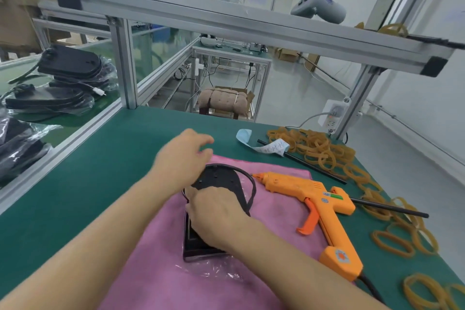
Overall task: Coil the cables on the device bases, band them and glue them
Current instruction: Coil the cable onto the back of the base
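A black device base [221, 178] lies on a pink cloth [276, 221] in the middle of the green table. Its black cable [252, 189] loops round the base's right side. My right hand [216, 214] lies over the near part of the base with its fingers curled down on it, hiding what it holds. My left hand [183, 156] is blurred at the base's far left edge, fingers loosely curved. An orange glue gun [317, 199] lies on the cloth to the right. Several tan rubber bands [324, 151] are heaped at the far right.
Stacks of bagged black bases [70, 65] sit on the left bench behind an aluminium rail [63, 143]. A black rod [302, 161] and a paper strip [269, 147] lie by the bands. More bands [392, 241] are scattered near right. An aluminium shelf frame [226, 17] spans overhead.
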The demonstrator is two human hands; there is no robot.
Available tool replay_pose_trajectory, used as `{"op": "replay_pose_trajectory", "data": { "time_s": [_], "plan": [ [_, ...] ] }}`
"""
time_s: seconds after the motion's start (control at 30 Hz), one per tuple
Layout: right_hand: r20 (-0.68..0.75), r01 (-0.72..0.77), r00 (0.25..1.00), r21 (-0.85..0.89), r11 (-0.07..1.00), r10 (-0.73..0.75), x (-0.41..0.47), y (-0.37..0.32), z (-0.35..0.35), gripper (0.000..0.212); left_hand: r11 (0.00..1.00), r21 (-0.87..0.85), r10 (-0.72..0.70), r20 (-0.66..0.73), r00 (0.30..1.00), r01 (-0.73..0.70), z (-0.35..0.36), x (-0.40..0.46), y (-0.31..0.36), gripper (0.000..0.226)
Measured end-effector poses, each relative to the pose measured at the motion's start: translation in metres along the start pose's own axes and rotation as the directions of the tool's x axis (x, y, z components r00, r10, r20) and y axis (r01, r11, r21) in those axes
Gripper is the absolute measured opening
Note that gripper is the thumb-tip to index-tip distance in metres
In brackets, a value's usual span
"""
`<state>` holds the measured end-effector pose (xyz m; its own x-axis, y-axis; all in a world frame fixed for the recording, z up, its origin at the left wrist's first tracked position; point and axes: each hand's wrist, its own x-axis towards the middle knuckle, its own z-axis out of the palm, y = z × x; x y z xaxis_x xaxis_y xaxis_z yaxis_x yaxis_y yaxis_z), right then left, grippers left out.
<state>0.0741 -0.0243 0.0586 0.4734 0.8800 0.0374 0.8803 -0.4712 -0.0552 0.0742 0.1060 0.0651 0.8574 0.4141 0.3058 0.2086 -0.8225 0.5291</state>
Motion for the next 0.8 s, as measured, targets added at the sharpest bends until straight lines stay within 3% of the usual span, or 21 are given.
{"op": "replay_pose_trajectory", "data": {
  "time_s": [0.07, 0.17, 0.27, 0.33, 0.43, 0.5, 0.63, 0.7, 0.8],
  "plan": [
    [-0.043, 0.036, 0.998, -0.046, 0.998, -0.038, -0.009, -0.002, 0.0, 0.026, 0.999, 0.003, -0.044, 0.127, 0.991, 0.044, 0.016, 0.011, 0.011, 0.023],
    [-0.159, 0.071, 0.984, -0.084, 0.994, -0.084, -0.031, 0.006, -0.003, 0.018, 0.994, -0.058, -0.083, 0.196, 0.977, 0.096, 0.034, 0.01, 0.004, 0.021],
    [-0.242, 0.05, 0.969, 0.016, 0.999, -0.044, -0.055, 0.023, 0.002, 0.018, 0.966, -0.259, 0.036, 0.172, 0.984, 0.01, 0.028, 0.003, -0.009, 0.021],
    [-0.295, 0.043, 0.955, 0.057, 0.997, -0.024, -0.067, 0.031, 0.01, 0.02, 0.954, -0.295, 0.089, 0.13, 0.988, -0.047, 0.028, -0.001, -0.01, 0.021],
    [-0.393, 0.082, 0.919, 0.103, 0.991, -0.035, -0.071, 0.037, 0.019, 0.016, 0.997, -0.079, 0.009, 0.025, 1.0, -0.007, 0.039, 0.002, -0.012, 0.019],
    [-0.375, 0.117, 0.923, 0.075, 0.99, -0.08, -0.07, 0.041, 0.021, 0.023, 0.996, 0.079, -0.043, -0.01, 0.999, 0.043, 0.044, 0.006, -0.009, 0.022],
    [-0.235, 0.116, 0.965, -0.012, 0.993, -0.116, -0.068, 0.043, 0.018, 0.052, 0.987, 0.058, -0.138, -0.129, 0.982, 0.147, 0.053, 0.013, 0.0, 0.027],
    [-0.271, 0.083, 0.96, 0.051, 0.995, -0.066, -0.063, 0.04, 0.019, 0.048, 0.978, 0.076, -0.175, -0.188, 0.966, 0.192, 0.054, 0.009, -0.001, 0.033],
    [-0.32, 0.02, 0.947, 0.109, 0.994, 0.016, -0.056, 0.037, 0.02, 0.042, 0.959, 0.225, -0.121, -0.217, 0.969, 0.17, 0.046, -0.004, -0.013, 0.037]
  ]
}}
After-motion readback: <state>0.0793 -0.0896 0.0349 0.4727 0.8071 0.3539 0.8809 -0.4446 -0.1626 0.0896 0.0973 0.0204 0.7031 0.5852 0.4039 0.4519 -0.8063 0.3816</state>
